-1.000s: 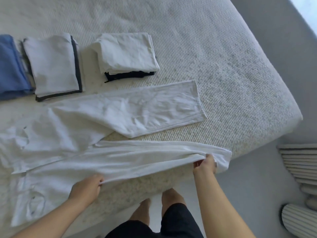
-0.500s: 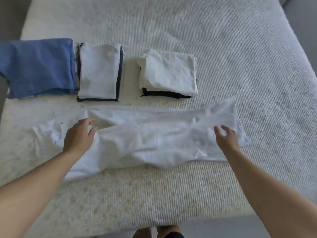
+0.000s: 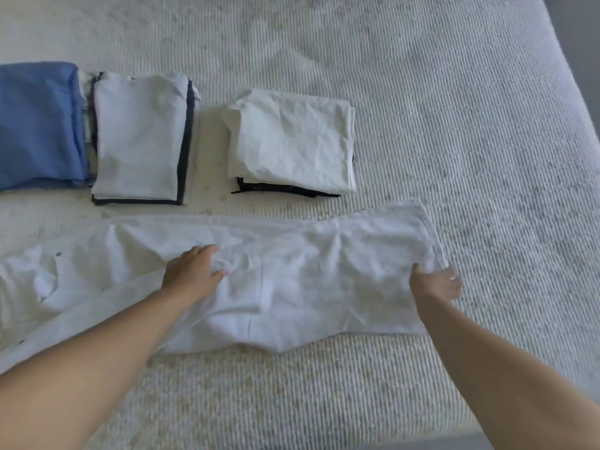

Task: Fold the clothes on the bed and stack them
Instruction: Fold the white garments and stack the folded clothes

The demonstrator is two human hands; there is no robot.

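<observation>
1. My left hand (image 3: 194, 275) lies flat, fingers spread, pressing the middle of the trousers (image 3: 292, 280).
2. My right hand (image 3: 435, 282) grips the trousers' right hem, fingers curled round the edge.
3. The trousers lie lengthwise across the bed (image 3: 422, 108), one leg laid over the other.
4. Beyond the trousers: white stack (image 3: 292, 147), second stack (image 3: 139, 138), blue garment (image 3: 39, 125) leftmost.

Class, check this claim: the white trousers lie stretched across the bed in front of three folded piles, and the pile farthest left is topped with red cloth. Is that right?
Not quite. The head view shows the leftmost pile topped with blue cloth, not red. The rest holds: the white trousers lie stretched across the bed in front of three folded piles.
</observation>
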